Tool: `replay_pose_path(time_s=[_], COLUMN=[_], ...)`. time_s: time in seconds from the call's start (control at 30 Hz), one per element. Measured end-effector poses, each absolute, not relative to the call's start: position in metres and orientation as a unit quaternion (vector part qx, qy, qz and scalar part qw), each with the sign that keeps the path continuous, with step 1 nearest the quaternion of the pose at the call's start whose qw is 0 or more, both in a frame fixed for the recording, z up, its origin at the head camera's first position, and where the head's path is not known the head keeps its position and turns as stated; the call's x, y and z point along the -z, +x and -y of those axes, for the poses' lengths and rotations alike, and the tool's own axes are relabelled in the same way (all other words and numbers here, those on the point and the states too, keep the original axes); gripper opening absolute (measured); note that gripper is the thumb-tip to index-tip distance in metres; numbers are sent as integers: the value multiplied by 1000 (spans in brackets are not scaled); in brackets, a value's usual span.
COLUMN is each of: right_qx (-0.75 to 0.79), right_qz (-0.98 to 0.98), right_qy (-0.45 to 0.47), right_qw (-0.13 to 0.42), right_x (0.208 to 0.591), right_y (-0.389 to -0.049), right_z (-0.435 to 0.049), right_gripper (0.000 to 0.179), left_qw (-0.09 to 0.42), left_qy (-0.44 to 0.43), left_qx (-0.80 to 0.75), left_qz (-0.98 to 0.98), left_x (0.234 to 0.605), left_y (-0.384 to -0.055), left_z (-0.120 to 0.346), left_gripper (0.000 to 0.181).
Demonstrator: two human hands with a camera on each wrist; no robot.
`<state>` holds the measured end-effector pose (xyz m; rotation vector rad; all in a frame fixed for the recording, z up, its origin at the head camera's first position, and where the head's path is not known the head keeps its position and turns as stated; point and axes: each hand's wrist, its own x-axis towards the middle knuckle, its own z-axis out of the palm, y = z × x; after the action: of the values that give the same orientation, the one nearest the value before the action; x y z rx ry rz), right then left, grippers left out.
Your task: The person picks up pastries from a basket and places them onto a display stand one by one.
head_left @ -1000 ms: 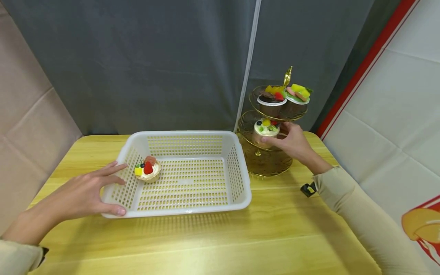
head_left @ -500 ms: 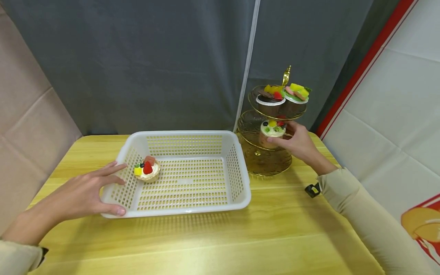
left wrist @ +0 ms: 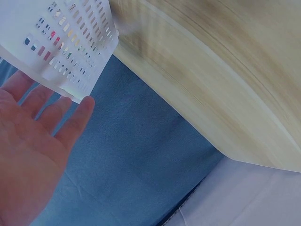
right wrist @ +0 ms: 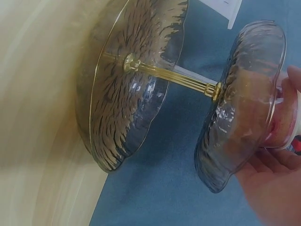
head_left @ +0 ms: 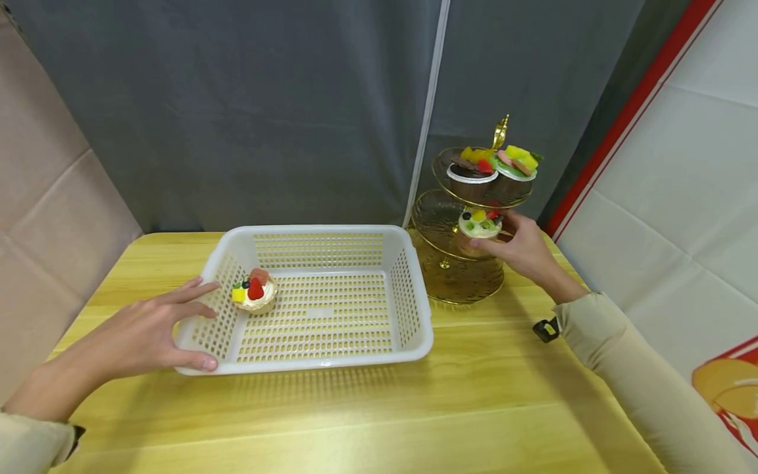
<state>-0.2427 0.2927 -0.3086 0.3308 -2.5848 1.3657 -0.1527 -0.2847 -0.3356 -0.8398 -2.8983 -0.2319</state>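
My left hand [head_left: 151,329] rests on the left end of a white plastic basket [head_left: 379,359]; its fingers lie spread over the rim and the thumb is at the front corner. In the left wrist view these fingers look nearly straight against the basket's edge. Inside, at the left, sits a fruit tart [head_left: 254,293] with cream and a strawberry. My right hand [head_left: 524,247] holds a fruit-topped cupcake [head_left: 478,227] between thumb and fingers, on the middle tier of a three-tier gold-rimmed stand [head_left: 435,220]. The right wrist view shows the cupcake's pinkish-brown cup [right wrist: 282,117] at the tier's edge.
Two more cupcakes, a chocolate one [head_left: 472,174] and a green-topped one [head_left: 515,168], stand on the top tier. The stand is just right of the basket on a wooden table [head_left: 355,421]. A grey curtain [head_left: 266,118] hangs behind, with a white panel [head_left: 669,178] at right.
My right hand and the cupcake have moved a little to the right along the middle tier. My left hand and the basket have stayed in place.
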Motion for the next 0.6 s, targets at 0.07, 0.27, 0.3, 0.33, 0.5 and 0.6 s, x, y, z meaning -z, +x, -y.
replay_pose_path(time_s=[0.07, 0.27, 0.3, 0.33, 0.5, 0.6], right_qx=[-455, -439, -433, -426, -404, -405], right_qz=[876, 883, 886, 890, 901, 902], right_qy=[116, 124, 123, 121, 113, 107], right_qw=[107, 113, 112, 112, 110, 105], right_x=[309, 311, 311, 311, 310, 311], right_y=[-243, -242, -242, -241, -239, -238], right_z=[-294, -297, -298, -298, -303, -306], right_gripper=[68, 68, 68, 67, 73, 75], left_qw=[57, 59, 58, 58, 59, 61], left_qy=[-277, -279, -279, -278, -280, -282], left_qx=[76, 77, 77, 77, 78, 79], left_qz=[956, 955, 956, 956, 955, 954], left_x=[335, 335, 335, 335, 335, 334], left_y=[-153, -152, -152, -152, -152, -152], left_z=[285, 284, 284, 284, 284, 284], left_gripper=[75, 75, 75, 75, 75, 75])
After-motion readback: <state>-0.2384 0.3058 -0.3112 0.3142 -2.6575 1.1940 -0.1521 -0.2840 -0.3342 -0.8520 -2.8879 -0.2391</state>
